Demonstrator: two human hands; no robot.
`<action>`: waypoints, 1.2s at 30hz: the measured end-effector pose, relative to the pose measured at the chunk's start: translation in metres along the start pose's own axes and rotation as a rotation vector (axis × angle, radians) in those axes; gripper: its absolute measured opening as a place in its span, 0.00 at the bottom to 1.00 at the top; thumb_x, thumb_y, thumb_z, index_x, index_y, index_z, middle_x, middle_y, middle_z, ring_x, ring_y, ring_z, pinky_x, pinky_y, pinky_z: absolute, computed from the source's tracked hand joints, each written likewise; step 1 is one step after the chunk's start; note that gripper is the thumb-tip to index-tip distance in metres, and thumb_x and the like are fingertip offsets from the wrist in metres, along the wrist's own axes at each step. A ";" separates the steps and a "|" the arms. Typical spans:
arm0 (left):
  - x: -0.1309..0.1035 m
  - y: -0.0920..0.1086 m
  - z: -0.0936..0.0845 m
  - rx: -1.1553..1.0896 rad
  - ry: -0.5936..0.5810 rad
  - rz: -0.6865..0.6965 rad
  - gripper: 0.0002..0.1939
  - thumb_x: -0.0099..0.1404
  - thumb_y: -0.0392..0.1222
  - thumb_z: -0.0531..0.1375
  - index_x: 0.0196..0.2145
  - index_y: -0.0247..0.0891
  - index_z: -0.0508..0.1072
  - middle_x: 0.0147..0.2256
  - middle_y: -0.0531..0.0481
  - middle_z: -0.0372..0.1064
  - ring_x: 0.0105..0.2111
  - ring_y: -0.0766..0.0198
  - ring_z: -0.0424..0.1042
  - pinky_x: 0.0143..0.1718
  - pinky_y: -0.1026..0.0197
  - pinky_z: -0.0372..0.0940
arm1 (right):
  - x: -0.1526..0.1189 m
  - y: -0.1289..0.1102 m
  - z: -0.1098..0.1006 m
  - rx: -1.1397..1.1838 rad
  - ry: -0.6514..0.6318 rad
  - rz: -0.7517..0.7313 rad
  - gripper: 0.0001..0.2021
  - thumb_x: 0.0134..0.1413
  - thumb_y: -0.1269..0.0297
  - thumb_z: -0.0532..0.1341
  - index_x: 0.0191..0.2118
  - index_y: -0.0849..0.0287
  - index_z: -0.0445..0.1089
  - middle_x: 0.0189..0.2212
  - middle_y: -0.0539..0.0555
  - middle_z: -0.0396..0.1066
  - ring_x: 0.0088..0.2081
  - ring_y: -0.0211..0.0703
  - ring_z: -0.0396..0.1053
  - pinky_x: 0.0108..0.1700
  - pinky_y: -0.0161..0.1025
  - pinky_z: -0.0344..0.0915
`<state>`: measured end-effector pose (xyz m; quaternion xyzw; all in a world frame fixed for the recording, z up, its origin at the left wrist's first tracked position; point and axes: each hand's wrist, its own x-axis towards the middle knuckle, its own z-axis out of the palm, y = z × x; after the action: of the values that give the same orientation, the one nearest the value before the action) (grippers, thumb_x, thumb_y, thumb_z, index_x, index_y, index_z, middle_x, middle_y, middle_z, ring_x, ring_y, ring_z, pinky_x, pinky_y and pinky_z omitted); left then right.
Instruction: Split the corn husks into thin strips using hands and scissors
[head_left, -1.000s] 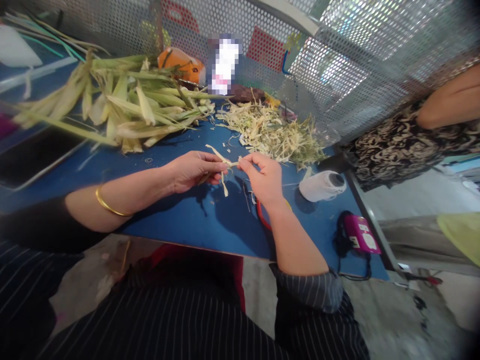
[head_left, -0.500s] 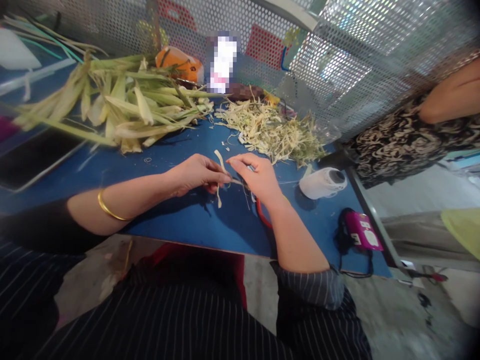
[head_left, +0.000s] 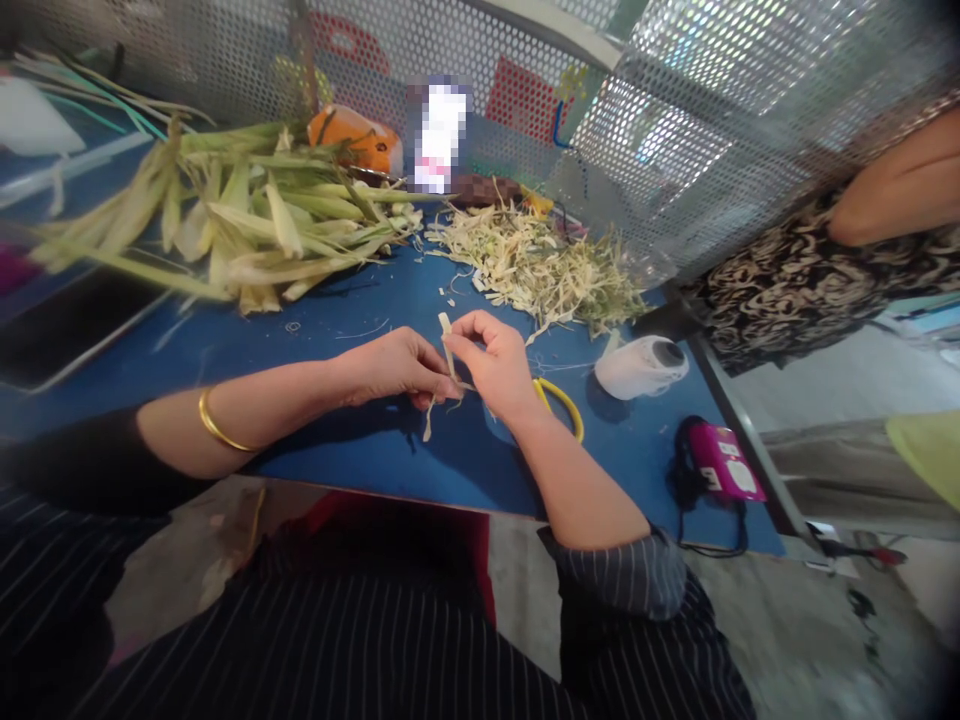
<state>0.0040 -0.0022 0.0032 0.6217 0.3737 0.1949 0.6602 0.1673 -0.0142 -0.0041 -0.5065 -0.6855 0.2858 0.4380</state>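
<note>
My left hand (head_left: 405, 366) is closed in a pinch on a narrow pale corn husk strip (head_left: 448, 352), whose lower tail hangs below the fingers. Thumb and forefinger of my right hand (head_left: 493, 362) grip the same strip near its upper end. A thin stalk-like piece runs between the two hands; its ends are hidden by the fingers. Just beyond my right wrist lie scissors, of which a yellow handle loop (head_left: 574, 408) shows. A spool of white thread (head_left: 641, 367) rests on its side to the right, with thread trailing toward my hands.
A heap of long green corn husks (head_left: 247, 215) lies at the back left, shredded husk strips (head_left: 540, 262) at the back centre. An orange packet (head_left: 356, 140) and a blurred phone screen (head_left: 441, 135) stand behind. A magenta box (head_left: 727, 462) with black cord sits right. Another person's arm (head_left: 896, 195) shows beyond the mesh.
My right hand has moved left and taken hold of the strip's upper end. Both hands are slightly lower. The scissors' yellow loop shows now, while the red part is hidden.
</note>
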 end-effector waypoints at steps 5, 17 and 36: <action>0.002 0.000 0.000 -0.086 0.058 -0.019 0.09 0.49 0.43 0.69 0.21 0.34 0.78 0.19 0.49 0.68 0.16 0.72 0.60 0.19 0.67 0.56 | 0.002 0.002 -0.005 0.009 -0.006 0.049 0.07 0.53 0.62 0.60 0.28 0.59 0.69 0.26 0.48 0.69 0.29 0.36 0.63 0.37 0.37 0.62; 0.010 -0.001 -0.019 -0.408 0.161 -0.095 0.20 0.52 0.57 0.67 0.29 0.33 0.79 0.29 0.40 0.76 0.18 0.71 0.62 0.14 0.67 0.52 | 0.006 0.002 -0.024 -0.015 -0.099 0.057 0.04 0.51 0.66 0.63 0.28 0.59 0.73 0.22 0.47 0.70 0.26 0.35 0.66 0.34 0.35 0.62; 0.010 -0.002 -0.017 -0.410 0.190 -0.117 0.15 0.53 0.47 0.69 0.29 0.29 0.78 0.27 0.42 0.76 0.19 0.71 0.66 0.16 0.69 0.57 | 0.005 0.008 -0.024 -0.384 0.279 -0.119 0.13 0.55 0.57 0.61 0.44 0.57 0.67 0.41 0.56 0.72 0.41 0.44 0.70 0.46 0.43 0.64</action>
<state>-0.0025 0.0169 -0.0002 0.4310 0.4222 0.2857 0.7446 0.1912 -0.0078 0.0019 -0.5739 -0.6888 0.0512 0.4400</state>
